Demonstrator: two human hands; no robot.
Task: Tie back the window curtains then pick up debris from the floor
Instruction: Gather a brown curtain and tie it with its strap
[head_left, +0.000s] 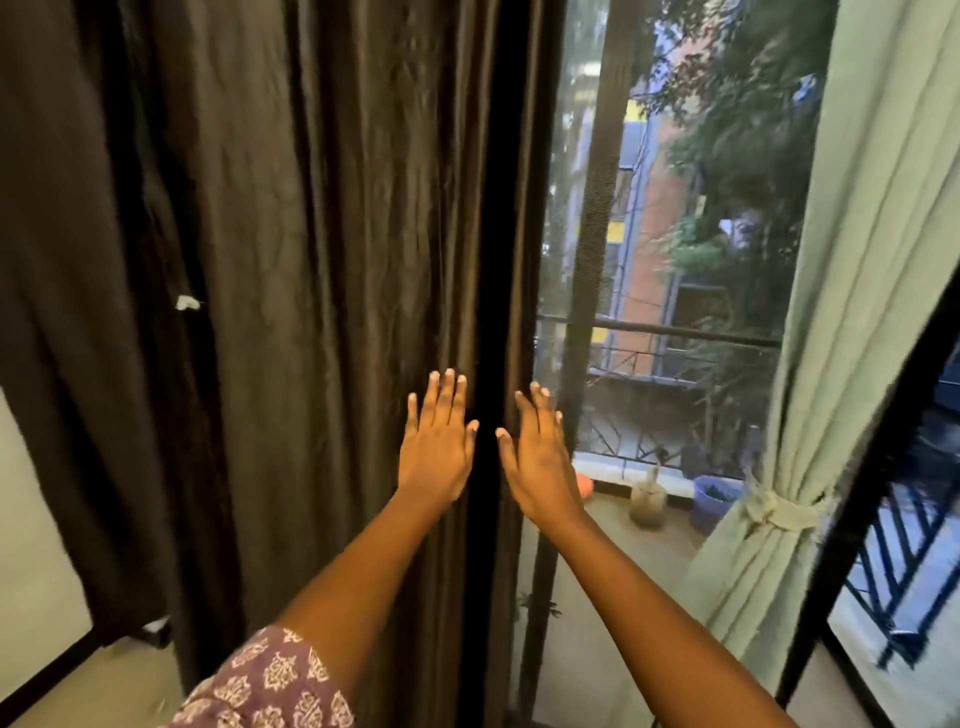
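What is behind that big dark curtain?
The dark curtain hangs full length and hides whatever is behind it. Only to its right does glass show, with a balcony railing, trees and a building outside. Both hands reach toward its edge.

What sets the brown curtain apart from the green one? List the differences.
The brown curtain is dark with a slight sheen; the green curtain is pale and matte. The brown curtain hangs loose, with no tie in view; the green curtain is cinched by a tieback. The left hand and right hand reach the brown curtain only. Both hang in long vertical folds.
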